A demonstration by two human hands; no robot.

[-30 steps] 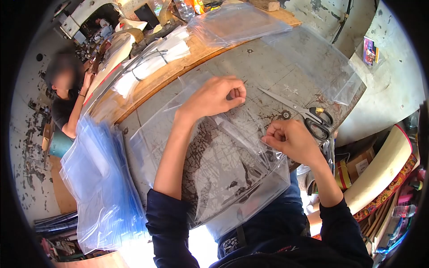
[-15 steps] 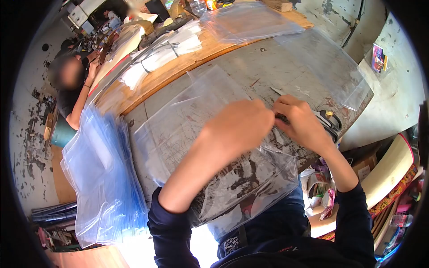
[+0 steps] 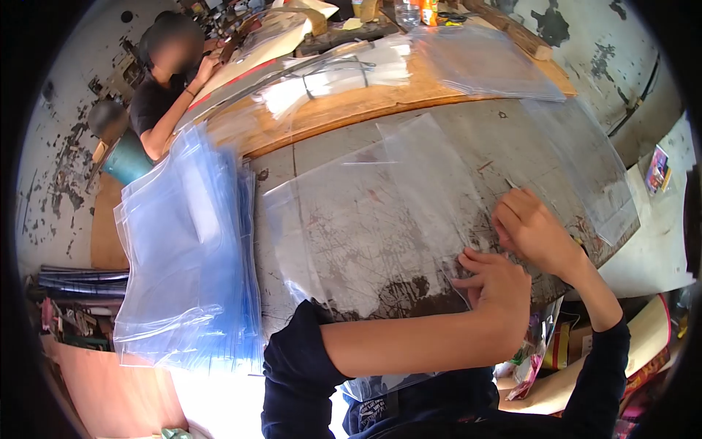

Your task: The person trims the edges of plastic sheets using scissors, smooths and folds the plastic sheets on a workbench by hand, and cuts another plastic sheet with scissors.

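Observation:
A clear plastic sheet [image 3: 344, 227] lies flat on the scratched grey table, partly overlapped by another narrow clear piece. My left hand [image 3: 497, 289] reaches across my front, its fingers stretched apart and touching the table at the sheet's right edge. Just beyond it, my right hand [image 3: 537, 230] is closed with curled fingers around a slim pointed tool [image 3: 511, 183], of which only the light tip shows; its kind I cannot make out. More clear plastic hangs below the table edge, partly hidden behind my left forearm.
A thick stack of bluish clear plastic sheets [image 3: 186, 256] hangs over the table's left side. Farther back are a tied white bundle [image 3: 336, 77] and more clear sheets [image 3: 490, 62] on a wooden board. Another clear sheet [image 3: 585, 161] lies right. A person [image 3: 164, 95] works at the far left.
My left hand has moved down and right, from above the sheet to its right edge, and its fingers have spread. My view has shifted; the scissors by my right wrist are now mostly hidden.

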